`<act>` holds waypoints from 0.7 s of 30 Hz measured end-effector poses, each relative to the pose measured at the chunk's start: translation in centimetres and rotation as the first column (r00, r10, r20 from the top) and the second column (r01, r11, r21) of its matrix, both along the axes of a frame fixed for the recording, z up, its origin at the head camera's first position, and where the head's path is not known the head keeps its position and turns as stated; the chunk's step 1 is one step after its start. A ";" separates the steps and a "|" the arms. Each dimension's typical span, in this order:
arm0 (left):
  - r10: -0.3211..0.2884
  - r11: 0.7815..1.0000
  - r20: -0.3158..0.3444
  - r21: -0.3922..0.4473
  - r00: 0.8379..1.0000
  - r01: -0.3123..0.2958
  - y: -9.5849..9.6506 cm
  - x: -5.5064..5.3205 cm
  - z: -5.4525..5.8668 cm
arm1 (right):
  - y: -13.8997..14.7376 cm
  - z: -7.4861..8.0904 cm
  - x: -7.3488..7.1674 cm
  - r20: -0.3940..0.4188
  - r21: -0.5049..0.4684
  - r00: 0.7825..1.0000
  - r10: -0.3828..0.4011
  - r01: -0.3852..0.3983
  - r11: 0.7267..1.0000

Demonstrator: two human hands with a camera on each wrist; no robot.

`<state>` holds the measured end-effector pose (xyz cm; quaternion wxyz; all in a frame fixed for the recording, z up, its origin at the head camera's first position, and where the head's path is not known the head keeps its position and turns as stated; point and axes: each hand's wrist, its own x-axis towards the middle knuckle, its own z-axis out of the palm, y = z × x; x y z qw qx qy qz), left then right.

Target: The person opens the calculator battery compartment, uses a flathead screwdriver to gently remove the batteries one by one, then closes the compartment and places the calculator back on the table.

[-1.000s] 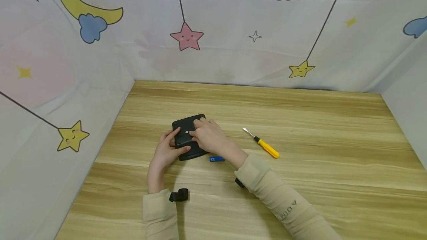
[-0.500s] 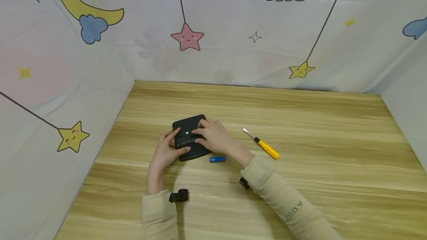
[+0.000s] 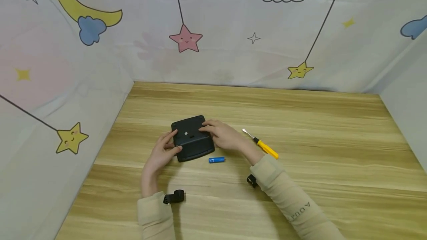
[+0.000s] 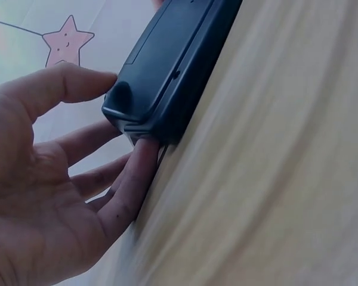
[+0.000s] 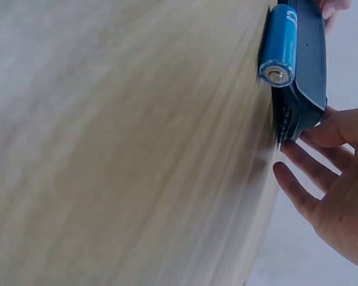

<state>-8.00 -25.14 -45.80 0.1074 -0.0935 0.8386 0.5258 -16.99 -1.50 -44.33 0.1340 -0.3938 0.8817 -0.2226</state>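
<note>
A black calculator [image 3: 193, 145] lies face down on the table, its underside up with a small pale round spot; a row of keys shows at its edge in the right wrist view. My left hand [image 3: 161, 153] grips its left edge, thumb [image 4: 92, 85] on one face and fingers against the side. At the right edge, my right hand [image 3: 227, 135] holds it between thumb and fingers, the other fingers loose below. A blue battery [image 3: 217, 160] lies just in front of the calculator, touched by neither hand.
To the right lies a screwdriver [image 3: 266, 148] with a yellow handle, its tip toward the back. The wooden table [image 3: 320, 129] meets a patterned cloth wall [image 3: 227, 58] behind and at both sides. Black wrist cameras hang from both cuffs.
My right hand has slid from the middle of the calculator's underside to its right edge, uncovering a small dark slot. The left hand has shifted slightly left. The battery shows fully now.
</note>
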 end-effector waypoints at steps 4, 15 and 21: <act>0.013 0.998 0.006 0.062 1.000 -0.013 -0.3 0.0 -0.3 | 0.2 0.0 0.1 0.012 -0.004 1.000 0.001 -0.001 1.000; 0.059 0.990 0.015 0.130 0.998 -0.061 -0.1 0.0 -1.0 | 0.2 -0.6 0.1 -0.026 -0.016 0.999 -0.029 0.029 0.999; 0.078 0.993 0.000 0.085 0.997 -0.077 0.1 0.0 -0.5 | -0.1 -0.7 -0.1 -0.068 0.010 0.997 -0.030 0.031 0.999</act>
